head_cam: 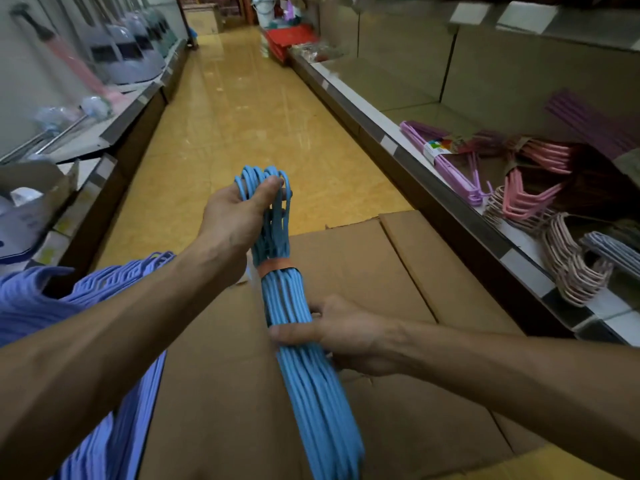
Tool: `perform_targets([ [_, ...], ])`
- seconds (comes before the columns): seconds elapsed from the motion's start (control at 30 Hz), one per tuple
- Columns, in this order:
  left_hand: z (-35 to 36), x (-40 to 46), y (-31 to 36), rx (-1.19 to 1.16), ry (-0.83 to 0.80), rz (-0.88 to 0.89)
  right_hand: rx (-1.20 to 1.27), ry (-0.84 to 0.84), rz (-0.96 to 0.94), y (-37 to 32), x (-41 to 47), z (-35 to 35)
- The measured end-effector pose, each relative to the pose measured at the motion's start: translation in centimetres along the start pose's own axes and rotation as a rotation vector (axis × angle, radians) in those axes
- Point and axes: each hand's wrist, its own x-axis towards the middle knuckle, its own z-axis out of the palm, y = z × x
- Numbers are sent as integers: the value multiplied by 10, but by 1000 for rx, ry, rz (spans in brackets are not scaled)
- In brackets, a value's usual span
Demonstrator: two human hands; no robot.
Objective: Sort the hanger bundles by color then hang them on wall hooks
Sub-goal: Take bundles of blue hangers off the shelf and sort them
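A bundle of light blue hangers (pixel 287 299), bound by an orange band, is held above a cardboard box (pixel 398 278). My left hand (pixel 239 216) grips the hook ends at the top. My right hand (pixel 346 336) grips the bundle's middle, thumb across the front. A periwinkle hanger bundle (pixel 114 427) lies under my left forearm. On the right shelf (pixel 519 258) lie purple hangers (pixel 446 161), pink hangers (pixel 530 195), pale pink hangers (pixel 571 268) and a grey-blue bundle (pixel 613 251).
A yellow tiled aisle floor (pixel 242 116) runs ahead between two low shelf units. The left shelf (pixel 114 129) holds dustpans and brushes. Red items (pixel 291 39) sit at the aisle's far right. An open carton (pixel 31 202) stands at the left.
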Motion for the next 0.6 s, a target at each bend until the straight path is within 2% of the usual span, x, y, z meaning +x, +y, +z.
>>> perform_targets([
  [0.23, -22, -14, 2, -72, -121, 28, 271, -245, 102, 10, 22, 13],
  [0.37, -40, -14, 3, -82, -138, -65, 258, -280, 72, 17, 33, 25],
  [0.5, -62, -11, -4, 44, -181, -170, 109, -230, 59, 23, 47, 41],
  [0.6, -84, -7, -8, 298, -209, -197, 56, -178, 42, 25, 62, 56],
])
